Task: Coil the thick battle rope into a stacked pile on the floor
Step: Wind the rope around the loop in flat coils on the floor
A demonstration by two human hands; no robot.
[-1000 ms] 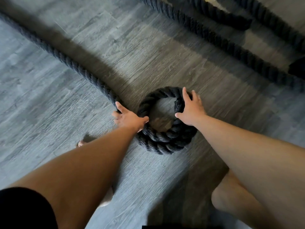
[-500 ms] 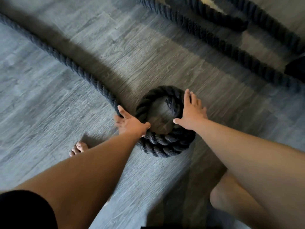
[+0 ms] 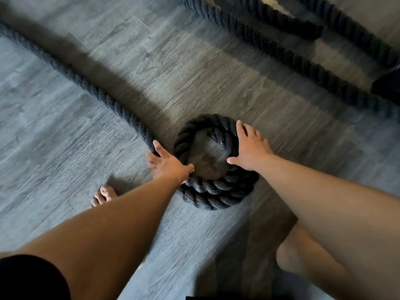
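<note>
A thick black battle rope lies on the grey wood floor, and part of it is wound into a small stacked coil (image 3: 216,191) in the middle of the view. My left hand (image 3: 167,164) grips the rope at the coil's left side, where the loose length (image 3: 86,83) runs off toward the far left. My right hand (image 3: 249,148) rests flat, fingers spread, on the coil's right rim. The rope's end shows inside the ring.
More lengths of black rope (image 3: 281,50) cross the floor at the far right. A dark object (image 3: 387,87) sits at the right edge. My bare left foot (image 3: 104,194) stands beside the coil, and my right knee (image 3: 303,252) is bent low.
The loose rope has drawn in closer to the coil. My right hand has slid from gripping the rim to lying flat on it. My left foot has come into view.
</note>
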